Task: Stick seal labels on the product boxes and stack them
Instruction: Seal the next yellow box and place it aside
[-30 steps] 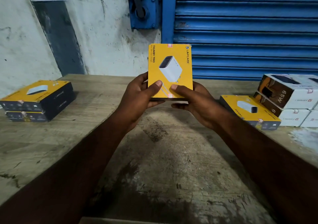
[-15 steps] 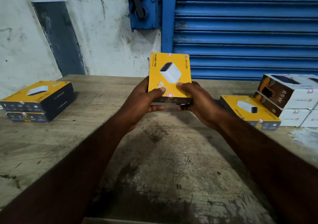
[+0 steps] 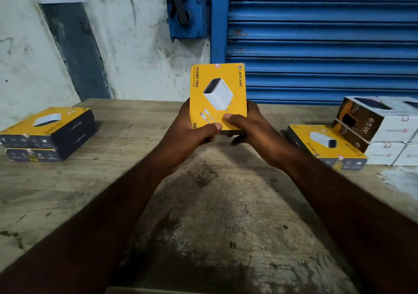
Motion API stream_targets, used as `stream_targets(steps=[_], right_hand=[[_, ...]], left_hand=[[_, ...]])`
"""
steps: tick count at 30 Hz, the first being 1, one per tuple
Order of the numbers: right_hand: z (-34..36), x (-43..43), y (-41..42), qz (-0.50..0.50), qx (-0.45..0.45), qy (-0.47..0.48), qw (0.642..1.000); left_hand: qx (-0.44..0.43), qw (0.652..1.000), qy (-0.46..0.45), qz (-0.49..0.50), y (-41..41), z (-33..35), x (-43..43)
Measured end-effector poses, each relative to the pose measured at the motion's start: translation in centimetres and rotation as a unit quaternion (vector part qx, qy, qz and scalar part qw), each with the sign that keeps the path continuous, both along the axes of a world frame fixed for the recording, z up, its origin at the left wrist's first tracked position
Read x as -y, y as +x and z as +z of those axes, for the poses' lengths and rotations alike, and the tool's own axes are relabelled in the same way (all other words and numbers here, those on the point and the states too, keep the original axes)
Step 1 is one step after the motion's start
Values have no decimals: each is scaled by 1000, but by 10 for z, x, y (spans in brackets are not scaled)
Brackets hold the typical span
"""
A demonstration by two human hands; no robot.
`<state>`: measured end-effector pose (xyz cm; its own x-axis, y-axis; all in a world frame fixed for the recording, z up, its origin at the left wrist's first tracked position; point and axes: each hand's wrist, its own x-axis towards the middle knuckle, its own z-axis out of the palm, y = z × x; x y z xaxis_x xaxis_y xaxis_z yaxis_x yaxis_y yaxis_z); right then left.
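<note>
I see box (image 3: 218, 94) upright over desk (image 3: 203, 214) | left hand (image 3: 190, 133), right hand (image 3: 251, 131) grip its lower edge, thumbs on front | red seal (image 3: 217, 65) at top, probably

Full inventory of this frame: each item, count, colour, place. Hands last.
worn wooden table: 1, grey-brown, foreground
yellow cardboard charger box: 1, yellow, upright, held mid-frame above the table
yellow-and-black charger boxes: 2, stacked, table's left side
white-and-brown 65W boxes: at least 4, stacked, far right, partly cropped
flat yellow charger box: 1, table's right side, beside the 65W boxes
blue roller shutter: 1, behind table, right
blue metal housing: 1, on wall left of shutter
left hand: 1, grips held box's lower left, thumb on face
right hand: 1, grips its lower right, thumb on face
</note>
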<state>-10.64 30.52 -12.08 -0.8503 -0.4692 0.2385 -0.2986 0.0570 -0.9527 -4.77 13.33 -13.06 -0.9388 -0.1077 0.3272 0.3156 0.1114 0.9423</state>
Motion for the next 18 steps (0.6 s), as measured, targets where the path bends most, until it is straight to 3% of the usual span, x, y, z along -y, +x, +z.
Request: stream_targets(steps=[9,18], right_hand=[[-3,2,4,-26,-72,28,997],[-3,3,1,-35,-45,7,998]], left_hand=[[-12,999,35,-10,-3,1,1],[-1,998,56,-23,-2,1,-1]])
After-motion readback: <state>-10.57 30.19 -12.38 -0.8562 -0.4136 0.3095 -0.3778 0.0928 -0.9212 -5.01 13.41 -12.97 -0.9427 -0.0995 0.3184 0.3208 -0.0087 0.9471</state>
